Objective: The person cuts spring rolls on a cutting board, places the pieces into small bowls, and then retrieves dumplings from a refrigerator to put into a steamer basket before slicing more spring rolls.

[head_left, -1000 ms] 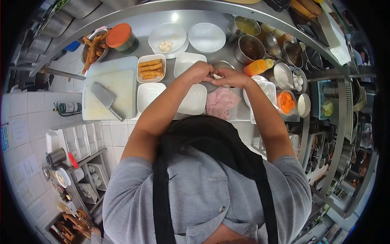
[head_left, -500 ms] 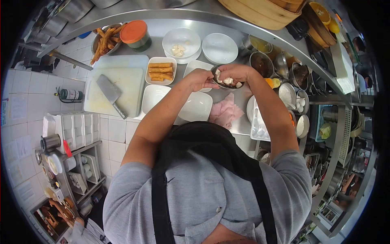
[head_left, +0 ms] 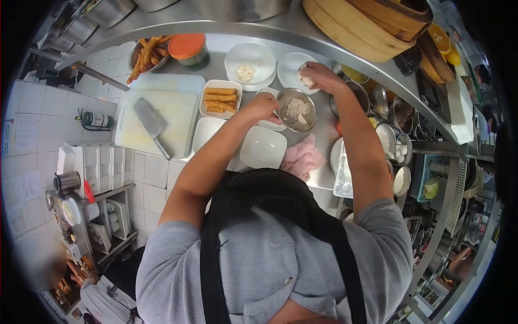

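Metal surface, both hands over its middle. Left hand at the left rim of a metal bowl, thumb and fingers pinching the edge. Pale chunks lie inside this bowl, heaped toward its middle. Cannot tell whether the bowl bears on the surface or is held slightly up.

Right hand farther off and to the right, fingers curled around a clutch of pale pieces. It stands over the right part of a white bowl; contact with that bowl cannot be made out.

Just left of this, a second white bowl with a small pile of cut white pieces inside. Left again, nearer: a square white dish of browned rolls, stacked side by side. Two more dishes nearer the person, a left one and a right one; the left forearm passes between them.

Crumpled pink cloth by the near edge, right of the dishes. Far left: cutting board, cleaver flat on it, handle toward the near right. Beyond the board, a tub with an orange lid; beside it, fried sticks in a bowl.
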